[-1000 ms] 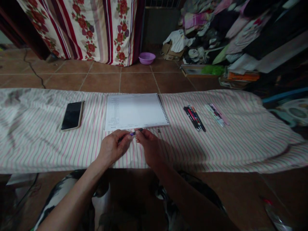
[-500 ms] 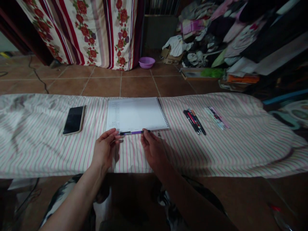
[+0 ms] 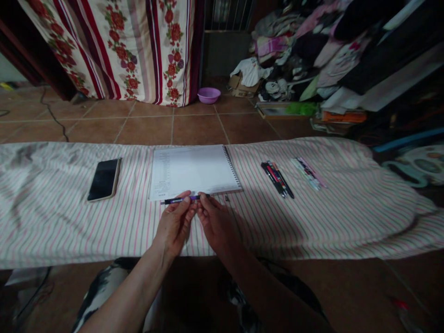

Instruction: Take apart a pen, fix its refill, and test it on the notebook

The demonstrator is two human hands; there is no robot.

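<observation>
A purple pen (image 3: 178, 200) lies level just in front of a spiral notebook (image 3: 193, 169) on a striped cloth (image 3: 329, 217). My left hand (image 3: 175, 225) pinches the pen near its middle with thumb and fingertips. Right beside it, my right hand (image 3: 215, 224) pinches the pen's right end. Both hands rest close together over the cloth's near part. A tiny dark piece (image 3: 226, 198) lies on the cloth by my right hand.
A black phone (image 3: 103, 179) lies left of the notebook. Several pens (image 3: 277, 179) and a flat packet (image 3: 308, 172) lie to the right. Beyond the cloth are floor tiles, a flowered curtain (image 3: 132, 46), a purple bowl (image 3: 208, 95) and piled clothes (image 3: 305, 51).
My hands, apart at the pen's two ends half a second ago, have come together again at its right half; the pen's left end now sticks out past my left hand.
</observation>
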